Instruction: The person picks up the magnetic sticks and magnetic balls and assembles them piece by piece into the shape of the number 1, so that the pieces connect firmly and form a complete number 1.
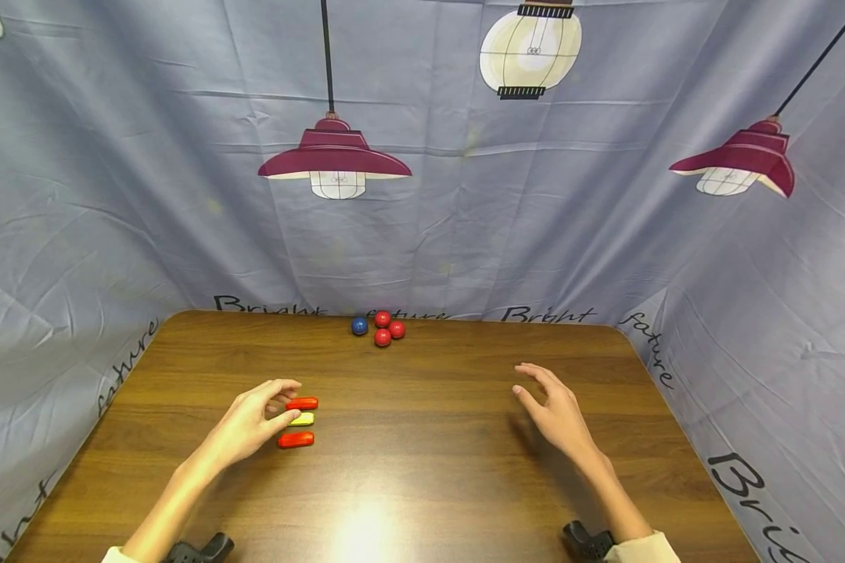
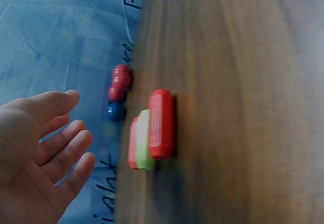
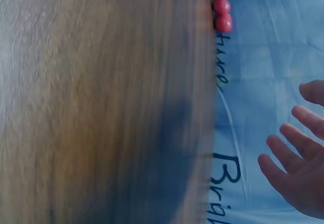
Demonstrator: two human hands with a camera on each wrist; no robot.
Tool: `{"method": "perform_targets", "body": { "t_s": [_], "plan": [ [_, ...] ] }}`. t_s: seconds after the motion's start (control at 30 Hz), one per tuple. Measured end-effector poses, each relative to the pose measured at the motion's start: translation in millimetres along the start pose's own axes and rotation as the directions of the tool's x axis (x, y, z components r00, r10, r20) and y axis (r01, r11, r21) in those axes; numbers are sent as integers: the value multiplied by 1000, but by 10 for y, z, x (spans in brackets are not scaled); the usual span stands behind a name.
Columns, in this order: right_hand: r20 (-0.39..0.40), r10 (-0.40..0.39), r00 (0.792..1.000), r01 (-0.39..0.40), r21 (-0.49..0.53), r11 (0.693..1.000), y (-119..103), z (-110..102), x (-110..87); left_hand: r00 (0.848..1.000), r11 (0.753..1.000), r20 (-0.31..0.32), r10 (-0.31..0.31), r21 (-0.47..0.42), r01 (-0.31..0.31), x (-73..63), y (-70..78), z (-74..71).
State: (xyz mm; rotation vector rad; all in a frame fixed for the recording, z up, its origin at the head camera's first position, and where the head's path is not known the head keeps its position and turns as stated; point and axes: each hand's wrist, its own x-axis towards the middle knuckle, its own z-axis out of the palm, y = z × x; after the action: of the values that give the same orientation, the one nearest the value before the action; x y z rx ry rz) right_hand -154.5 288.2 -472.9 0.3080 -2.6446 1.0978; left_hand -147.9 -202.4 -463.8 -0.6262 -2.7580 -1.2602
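Observation:
My left hand (image 1: 253, 416) hovers at the left of the table, fingers relaxed and holding nothing. Right beside its fingertips lie a far red stick-like piece (image 1: 303, 403), a yellow-green piece (image 1: 304, 419) and a near red piece (image 1: 296, 440), roughly parallel. In the head view the thumb overlaps the yellow-green one. The left wrist view shows the near red piece (image 2: 161, 124) with rounded ends, apart from the fingers. Over the right side of the table, my right hand (image 1: 555, 414) hangs with loosely bent, spread fingers and nothing in it.
Near the back edge of the wooden table (image 1: 451, 438), a blue ball (image 1: 359, 326) sits beside several red balls (image 1: 382, 338). A grey-blue curtain (image 1: 436, 234) printed with lamps and lettering stands behind and along both sides.

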Motion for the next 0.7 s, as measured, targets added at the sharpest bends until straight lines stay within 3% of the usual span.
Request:
{"method": "perform_targets", "body": {
  "t_s": [0.27, 0.57, 0.7],
  "plan": [
    [31, 0, 1000, -3, 73, 997, -17, 134, 45, 998, 998, 18, -53, -18, 54, -93, -73, 98],
    [51, 5, 999, -12, 126, 992, -46, 257, 110, 1000, 1000, 10, 21, -23, -20, -184, -158, 177],
    [61, 9, 998, -17, 131, 991, -62, 310, 130, 1000, 1000, 10, 17, 12, -17, -208, -181, 185]
  ]
}}
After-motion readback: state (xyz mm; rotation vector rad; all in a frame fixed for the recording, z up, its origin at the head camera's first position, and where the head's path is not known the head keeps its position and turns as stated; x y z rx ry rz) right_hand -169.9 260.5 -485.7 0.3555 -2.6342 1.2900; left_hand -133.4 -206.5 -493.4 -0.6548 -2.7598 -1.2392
